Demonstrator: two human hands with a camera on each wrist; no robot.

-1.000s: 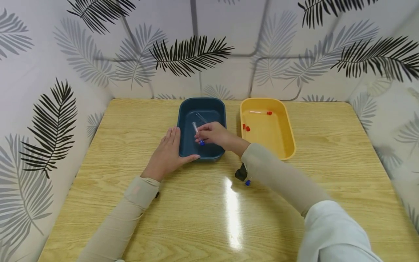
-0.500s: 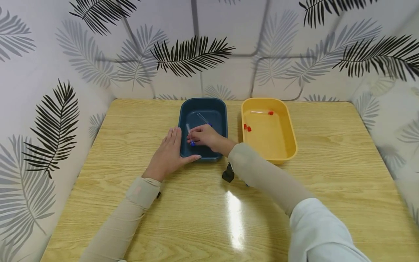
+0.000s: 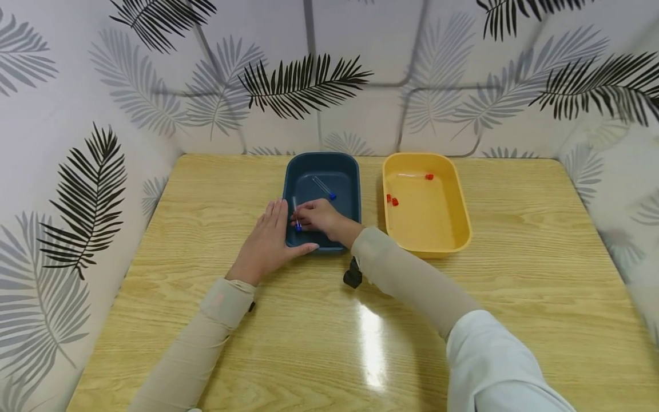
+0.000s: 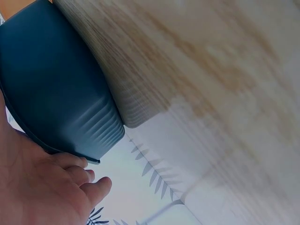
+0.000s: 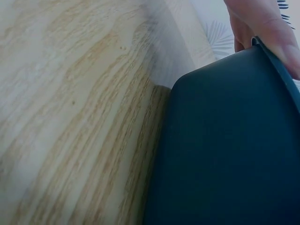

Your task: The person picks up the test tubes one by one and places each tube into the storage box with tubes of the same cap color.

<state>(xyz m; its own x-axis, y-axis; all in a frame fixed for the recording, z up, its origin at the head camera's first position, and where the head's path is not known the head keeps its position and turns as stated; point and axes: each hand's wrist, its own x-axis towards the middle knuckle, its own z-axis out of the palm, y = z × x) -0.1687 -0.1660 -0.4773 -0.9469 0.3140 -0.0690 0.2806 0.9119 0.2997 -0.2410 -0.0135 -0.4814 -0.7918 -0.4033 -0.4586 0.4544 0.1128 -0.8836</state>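
At centre frame, I saw the right hand (image 3: 321,219), fingertips nearly closed, pinching a slim clear blue-capped tube (image 3: 298,226) inside the dark blue rectangular plastic tray (image 3: 322,163), apparently a placing step calling next for release, while the left hand (image 3: 268,240) steadied the tray's left rim, fingers straight, thumb spread.

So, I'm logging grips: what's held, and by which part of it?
The right hand holds a clear tube, apparently by its body near the blue cap; exact contact is unclear. The left hand rests on the blue tray.
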